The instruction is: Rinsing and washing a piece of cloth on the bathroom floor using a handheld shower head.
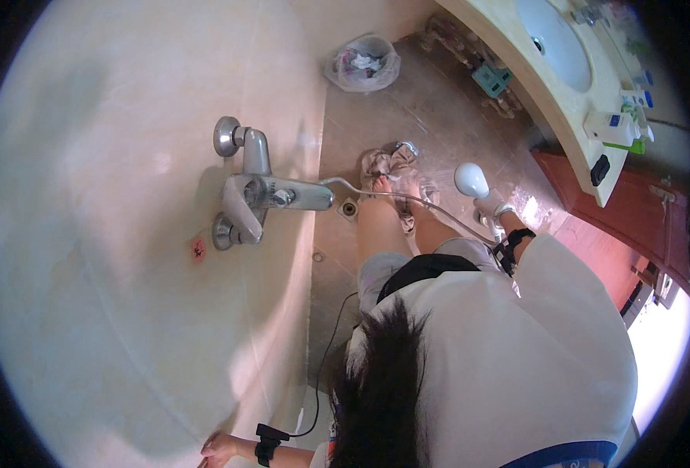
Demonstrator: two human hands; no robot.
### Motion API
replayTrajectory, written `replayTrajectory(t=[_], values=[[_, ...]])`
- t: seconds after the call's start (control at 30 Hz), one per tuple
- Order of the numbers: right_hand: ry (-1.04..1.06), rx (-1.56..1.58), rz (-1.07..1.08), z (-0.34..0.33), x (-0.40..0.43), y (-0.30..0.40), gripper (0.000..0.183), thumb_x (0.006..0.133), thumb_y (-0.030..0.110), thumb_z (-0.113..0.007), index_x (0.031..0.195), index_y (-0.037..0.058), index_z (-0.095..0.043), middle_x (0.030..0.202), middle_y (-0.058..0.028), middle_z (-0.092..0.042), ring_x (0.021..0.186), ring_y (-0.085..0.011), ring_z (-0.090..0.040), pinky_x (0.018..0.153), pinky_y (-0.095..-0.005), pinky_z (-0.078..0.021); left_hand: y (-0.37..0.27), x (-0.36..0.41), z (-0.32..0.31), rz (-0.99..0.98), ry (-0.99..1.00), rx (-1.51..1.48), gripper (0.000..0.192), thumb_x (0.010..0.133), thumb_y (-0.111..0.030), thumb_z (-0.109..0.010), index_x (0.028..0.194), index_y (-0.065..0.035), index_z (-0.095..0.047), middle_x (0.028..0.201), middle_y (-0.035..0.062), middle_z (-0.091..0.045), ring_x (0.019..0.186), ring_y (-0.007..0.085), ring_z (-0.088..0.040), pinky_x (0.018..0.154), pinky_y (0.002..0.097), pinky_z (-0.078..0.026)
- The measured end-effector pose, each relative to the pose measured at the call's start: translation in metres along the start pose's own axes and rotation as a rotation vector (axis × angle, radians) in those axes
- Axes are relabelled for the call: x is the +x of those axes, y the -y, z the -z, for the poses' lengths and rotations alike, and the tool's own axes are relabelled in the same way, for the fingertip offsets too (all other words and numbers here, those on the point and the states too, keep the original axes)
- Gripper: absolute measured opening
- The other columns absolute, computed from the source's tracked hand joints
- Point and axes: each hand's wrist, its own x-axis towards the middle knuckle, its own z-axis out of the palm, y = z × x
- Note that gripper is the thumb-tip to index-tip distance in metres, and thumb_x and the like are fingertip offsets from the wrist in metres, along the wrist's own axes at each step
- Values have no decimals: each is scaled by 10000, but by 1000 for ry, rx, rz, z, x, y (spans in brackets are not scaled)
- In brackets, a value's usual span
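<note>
My right hand (490, 205) grips a white shower head (471, 179). Water sprays from it leftward over my bare feet (382, 185) and a crumpled beige cloth (375, 163) on the floor around them. A metal shower hose (403, 196) runs from the chrome mixer tap (283, 195) on the wall across my legs to that hand. At the lower left, my left hand (219, 447) is against the tiled wall with nothing seen in it. Its fingertips are partly cut off by the dark rim of the view.
A lined waste bin (364, 63) with crumpled paper stands by the wall. To the right, a counter (605, 187) holds a washbasin (555, 44) and several bottles (611, 127). A floor drain (348, 208) lies beside my leg. A black cable (332, 345) hangs from my left wrist.
</note>
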Motion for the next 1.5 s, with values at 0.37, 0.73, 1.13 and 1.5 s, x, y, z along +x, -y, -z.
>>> replayTrajectory(t=[0.37,0.73,1.13,1.5], values=[[-43,-354,32,-18,-33,81,362,704,358,-557,857,49,-665,715,-153,-653,693,-270,-658,662,-360,-513,-5,3,-2,-62,35,23,579,967,-370,-233,1371,35,-146,1310,220,-233,1262,408,-178,1010,590,-143],[-113,-435,124,-31,-31,67,361,683,313,-594,885,18,-648,714,-157,-644,662,-265,-650,647,-362,-508,4,7,-1,-131,-6,29,575,967,-357,-232,1377,35,-137,1310,223,-233,1262,414,-175,1007,592,-147],[-66,-303,5,2,-15,-10,388,686,341,-598,894,20,-654,840,-226,-637,837,-345,-628,713,-393,-491,24,-11,17,-72,1,-26,601,935,-413,-272,1309,51,-200,1265,221,-273,1200,406,-226,966,552,-210],[-94,-374,5,7,-34,-54,403,693,322,-599,946,12,-645,881,-229,-633,866,-340,-625,765,-379,-483,70,-24,3,-112,-100,4,592,906,-483,-389,1174,44,-412,1171,145,-412,1120,316,-363,941,405,-273]])
